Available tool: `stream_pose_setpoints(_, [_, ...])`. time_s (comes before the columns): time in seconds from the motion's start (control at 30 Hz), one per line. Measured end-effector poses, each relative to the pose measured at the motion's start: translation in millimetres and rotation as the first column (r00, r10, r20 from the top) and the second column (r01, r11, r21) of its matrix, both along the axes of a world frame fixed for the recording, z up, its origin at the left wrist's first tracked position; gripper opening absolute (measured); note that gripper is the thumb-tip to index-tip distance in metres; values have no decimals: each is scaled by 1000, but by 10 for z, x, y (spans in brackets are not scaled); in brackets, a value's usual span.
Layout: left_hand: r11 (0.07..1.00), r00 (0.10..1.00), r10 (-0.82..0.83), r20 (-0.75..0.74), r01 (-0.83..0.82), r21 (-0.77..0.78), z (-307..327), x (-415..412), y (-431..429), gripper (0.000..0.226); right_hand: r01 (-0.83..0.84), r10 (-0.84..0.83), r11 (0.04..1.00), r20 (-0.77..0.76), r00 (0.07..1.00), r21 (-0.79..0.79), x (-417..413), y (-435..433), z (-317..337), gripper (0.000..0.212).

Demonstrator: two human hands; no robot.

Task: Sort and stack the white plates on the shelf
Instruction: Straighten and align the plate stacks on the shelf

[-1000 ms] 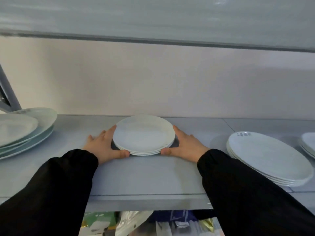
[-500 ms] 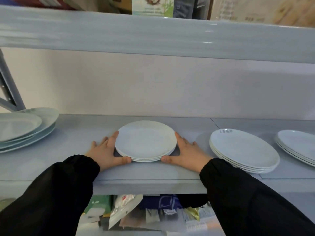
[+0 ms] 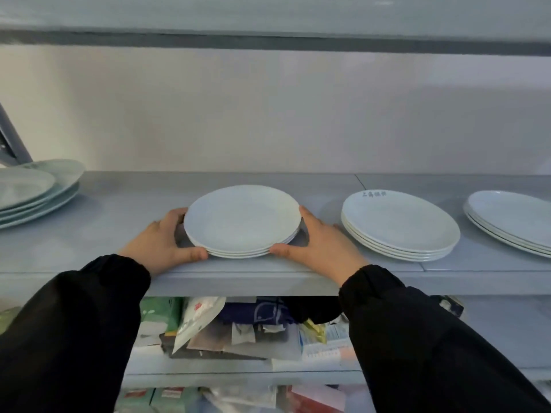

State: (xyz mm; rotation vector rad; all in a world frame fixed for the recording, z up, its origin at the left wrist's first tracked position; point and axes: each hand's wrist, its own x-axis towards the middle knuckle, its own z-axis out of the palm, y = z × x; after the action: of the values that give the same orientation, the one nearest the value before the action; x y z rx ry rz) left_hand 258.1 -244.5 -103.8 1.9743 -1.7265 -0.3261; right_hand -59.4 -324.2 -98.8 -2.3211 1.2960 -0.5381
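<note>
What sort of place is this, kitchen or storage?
Likely a storeroom or shop back room: grey metal shelving, white plates in separate stacks like the middle stack held by the left hand and right hand, and packaged goods crammed on the shelf below.

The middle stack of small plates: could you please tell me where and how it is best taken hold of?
The middle stack lies flat with flared rims, so it is probably best gripped by the lowest rim at its left and right sides, reaching in from the open front of the shelf, as the left hand and right hand show.
</note>
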Motion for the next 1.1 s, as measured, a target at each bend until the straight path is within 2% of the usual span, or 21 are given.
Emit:
stream_pose_setpoints(0.17, [998,996,-59,70,58,26,31,-62,9,118,61,-60,998,100,993,-16,-67,102,8,105])
stream_pose_setpoints(0.3, [993,993,-117,16,116,34,5,-158,-34,105,70,-66,997,126,990,-27,-178,168,39,98])
stream_pose_setpoints(0.43, [995,995,-96,-12,96,-21,-55,-84,-44,104,84,-73,993,124,990,-79,-142,171,8,95])
stream_pose_setpoints(0.53, [996,996,-76,-54,73,-59,-44,-82,4,93,69,-56,993,140,989,-91,-129,172,8,91])
stream_pose_setpoints(0.73, [989,994,-52,-94,39,-141,-26,-110,56,104,42,-34,998,209,977,-38,-134,145,1,84])
stream_pose_setpoints(0.87, [986,988,-35,-149,9,-169,-34,-127,102,85,45,-43,999,250,967,-3,-172,135,-2,85])
stream_pose_setpoints(1.1, [989,986,-27,-167,2,-147,-54,-120,91,92,59,-48,998,250,967,-34,-184,161,-25,85])
